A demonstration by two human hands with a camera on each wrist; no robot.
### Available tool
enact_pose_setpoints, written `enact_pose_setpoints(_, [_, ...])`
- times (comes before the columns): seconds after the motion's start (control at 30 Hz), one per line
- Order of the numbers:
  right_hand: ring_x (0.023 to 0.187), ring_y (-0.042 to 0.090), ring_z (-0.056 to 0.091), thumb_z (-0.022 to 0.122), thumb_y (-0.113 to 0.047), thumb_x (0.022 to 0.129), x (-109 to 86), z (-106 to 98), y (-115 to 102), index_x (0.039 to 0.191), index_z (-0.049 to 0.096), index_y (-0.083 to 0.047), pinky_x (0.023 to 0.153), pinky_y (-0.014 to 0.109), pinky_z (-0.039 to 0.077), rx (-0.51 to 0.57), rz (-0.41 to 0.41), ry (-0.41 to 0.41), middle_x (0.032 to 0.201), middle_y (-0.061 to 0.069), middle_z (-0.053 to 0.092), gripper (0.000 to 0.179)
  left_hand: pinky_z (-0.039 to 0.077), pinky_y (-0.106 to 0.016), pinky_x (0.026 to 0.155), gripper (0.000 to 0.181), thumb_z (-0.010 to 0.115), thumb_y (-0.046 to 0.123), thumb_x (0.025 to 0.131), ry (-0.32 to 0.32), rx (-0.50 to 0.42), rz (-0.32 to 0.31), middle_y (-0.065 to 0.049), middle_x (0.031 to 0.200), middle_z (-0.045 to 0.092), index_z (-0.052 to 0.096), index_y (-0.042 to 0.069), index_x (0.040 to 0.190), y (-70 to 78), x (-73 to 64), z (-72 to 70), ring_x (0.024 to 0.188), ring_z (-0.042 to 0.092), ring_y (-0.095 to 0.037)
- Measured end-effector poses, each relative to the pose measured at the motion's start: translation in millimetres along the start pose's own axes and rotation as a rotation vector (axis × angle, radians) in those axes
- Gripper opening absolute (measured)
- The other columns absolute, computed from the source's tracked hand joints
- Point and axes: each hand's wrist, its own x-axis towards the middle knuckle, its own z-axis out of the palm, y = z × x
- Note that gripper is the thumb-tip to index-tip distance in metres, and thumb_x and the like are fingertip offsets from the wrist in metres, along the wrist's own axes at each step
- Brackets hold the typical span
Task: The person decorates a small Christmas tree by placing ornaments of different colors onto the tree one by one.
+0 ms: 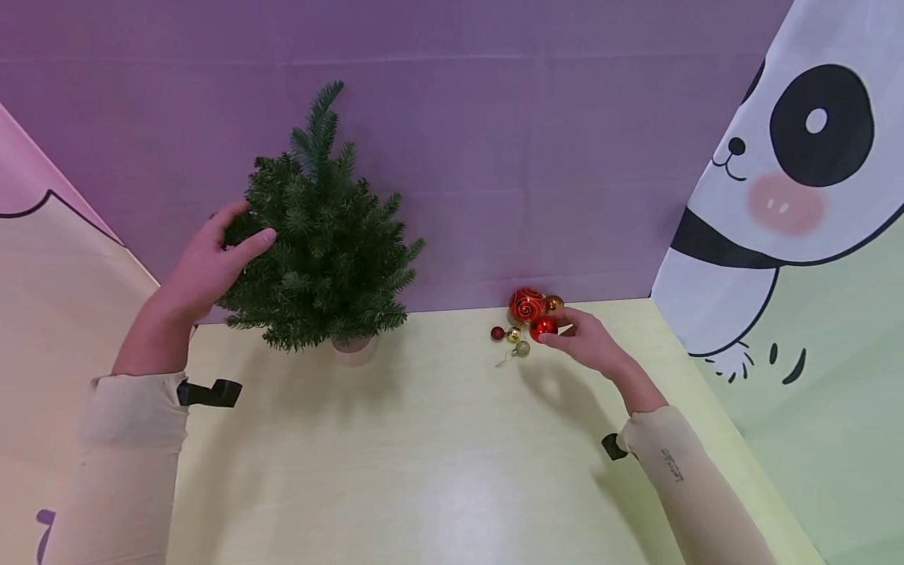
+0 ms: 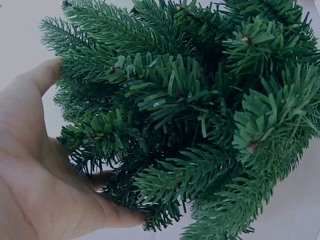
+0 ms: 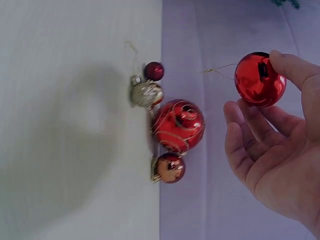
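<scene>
A small artificial Christmas tree [image 1: 325, 235] in a pale pot [image 1: 355, 352] stands at the table's back left. My left hand [image 1: 201, 263] holds its left side, with the thumb in front and fingers partly hidden among the branches [image 2: 165, 95]. At the back right, my right hand [image 1: 589, 345] pinches a shiny red bauble [image 3: 257, 82] between thumb and fingers. A gold string loop hangs off that bauble. Beside it lie a larger red bauble with gold swirls [image 3: 177, 127], a copper bauble [image 3: 170, 168], a small dark red bauble [image 3: 154, 71] and a glittery gold bauble [image 3: 145, 95].
Behind the light wooden table [image 1: 424, 455] rises a purple cloth backdrop [image 1: 480, 157]. A panda-printed cloth [image 1: 812, 235] hangs along the right side, and a pale printed cloth [image 1: 56, 314] borders the left. Another small gold bauble [image 1: 514, 335] sits in the bauble group.
</scene>
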Motion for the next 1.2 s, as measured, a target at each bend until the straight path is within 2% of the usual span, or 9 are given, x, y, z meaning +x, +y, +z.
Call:
enact_pose_setpoints(0.27, [0.096,0.029,0.062,0.071,-0.018,0.089,11.0,5,-19,0.127,0.059,-0.001,0.078,0.036,0.052,0.043,-0.042,0.01,0.112,0.014,0.062,0.043,0.004,-0.065,0.109,0.08,0.047,0.05,0.099,-0.028,-0.041,-0.007,-0.006,0.161,-0.011,0.002,0.021,0.158,-1.9,1.1,0.5,0.145,-0.01,-0.034])
enact_pose_setpoints(0.43, [0.096,0.029,0.059,0.071,-0.016,0.089,16.5,8,-30,0.128,0.058,-0.002,0.078,0.036,0.051,0.064,-0.071,0.004,0.107,0.012,0.062,0.043,0.004,-0.066,0.109,0.079,0.046,0.048,0.1,-0.04,-0.045,-0.015,-0.006,0.161,-0.013,0.0,0.022,0.158,-0.4,2.7,2.1,0.145,-0.011,-0.035])
enact_pose_setpoints(0.57, [0.097,0.028,0.06,0.071,-0.015,0.089,21.4,10,-40,0.13,0.056,-0.002,0.082,0.039,0.051,0.112,-0.079,-0.022,0.111,0.013,0.062,0.045,0.004,-0.067,0.108,0.079,0.045,0.047,0.1,-0.032,-0.033,-0.015,-0.007,0.16,-0.016,-0.003,0.021,0.157,0.2,0.3,2.2,0.144,-0.011,-0.037])
enact_pose_setpoints(0.63, [0.099,0.028,0.061,0.07,-0.014,0.089,24.6,11,-44,0.13,0.056,-0.003,0.085,0.042,0.051,0.135,-0.083,-0.037,0.113,0.013,0.063,0.045,0.004,-0.067,0.108,0.079,0.044,0.048,0.1,0.003,-0.021,0.004,-0.009,0.16,-0.018,-0.002,0.02,0.157,1.4,-2.2,4.5,0.144,-0.011,-0.039])
enact_pose_setpoints(0.73, [0.1,0.029,0.061,0.07,-0.013,0.089,28.9,12,-50,0.132,0.055,-0.003,0.085,0.043,0.052,0.174,-0.07,-0.05,0.115,0.013,0.062,0.047,0.004,-0.069,0.107,0.078,0.048,0.047,0.099,0.104,0.012,0.048,-0.011,0.159,-0.02,0.004,0.02,0.158,5.3,-4.9,12.4,0.144,-0.012,-0.038])
enact_pose_setpoints(0.9, [0.095,0.031,0.062,0.069,-0.008,0.088,35.0,16,-65,0.128,0.056,-0.002,0.076,0.035,0.056,0.228,-0.067,-0.044,0.112,0.014,0.062,0.042,0.006,-0.07,0.106,0.081,0.056,0.049,0.094,0.249,0.053,0.072,-0.007,0.159,-0.02,0.011,0.027,0.158,9.9,-5.7,22.6,0.145,-0.015,-0.031])
enact_pose_setpoints(1.07, [0.084,0.03,0.058,0.069,-0.008,0.089,34.7,22,-79,0.126,0.054,-0.003,0.067,0.032,0.054,0.242,-0.072,-0.052,0.106,0.017,0.061,0.04,0.006,-0.068,0.107,0.078,0.058,0.049,0.092,0.309,0.015,0.085,-0.004,0.16,-0.015,0.016,0.034,0.156,9.3,-9.4,23.4,0.146,-0.012,-0.029])
enact_pose_setpoints(1.2, [0.09,0.028,0.059,0.069,-0.01,0.089,30.2,23,-88,0.127,0.054,-0.004,0.065,0.033,0.054,0.208,-0.049,-0.041,0.11,0.014,0.06,0.041,0.008,-0.067,0.108,0.076,0.06,0.049,0.092,0.311,-0.001,0.112,-0.004,0.16,-0.013,0.021,0.034,0.155,6.7,-8.7,24.9,0.146,-0.009,-0.028])
